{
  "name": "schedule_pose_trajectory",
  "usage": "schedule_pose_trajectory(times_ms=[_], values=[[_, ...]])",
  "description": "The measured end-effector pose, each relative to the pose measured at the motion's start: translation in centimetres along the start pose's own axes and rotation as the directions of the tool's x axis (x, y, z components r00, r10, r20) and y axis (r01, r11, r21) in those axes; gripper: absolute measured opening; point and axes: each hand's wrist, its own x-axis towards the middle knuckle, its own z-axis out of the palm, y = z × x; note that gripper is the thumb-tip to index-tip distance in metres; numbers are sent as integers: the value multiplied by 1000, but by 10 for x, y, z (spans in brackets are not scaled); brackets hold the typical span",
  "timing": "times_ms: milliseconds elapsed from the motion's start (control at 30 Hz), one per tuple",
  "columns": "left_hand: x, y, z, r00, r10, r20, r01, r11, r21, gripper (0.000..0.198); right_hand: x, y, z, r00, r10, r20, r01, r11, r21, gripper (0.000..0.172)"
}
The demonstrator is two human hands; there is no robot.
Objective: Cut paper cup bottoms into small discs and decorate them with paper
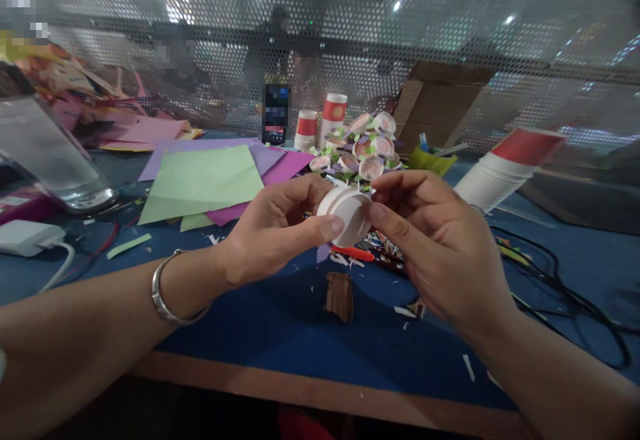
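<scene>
A short white paper cup piece [350, 217] is held up over the blue table, its round flat face turned to the right. My left hand [287, 227] grips its left side, thumb on the front and fingers behind. At its right edge, my right hand [430, 240] has thumb and fingertips pinched close together; what lies between them is too small to make out. Behind the cup piece is a pile of small round cup pieces [371, 167] with green and purple bits. A red-orange pen [356, 253] lies below it among paper scraps.
Green paper [203, 183] and purple sheets lie at the left, beside a clear glass [60, 160]. Stacked cups [505, 167] lean at the right near black cables [565, 287]. A phone [277, 115], upright cups [334, 120] and a cardboard box [435, 107] stand behind. Brown cardboard [340, 297] lies in front.
</scene>
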Motion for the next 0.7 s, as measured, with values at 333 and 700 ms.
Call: schedule_pose_trajectory(times_ms=[333,700], values=[[1,1,-2,992,-126,19,126,992,-15,25,1,4,-1,989,141,49,-148,970,195,35],[-9,9,7,999,-41,17,30,904,426,26,1,1,2,993,89,76,-92,995,36,26]])
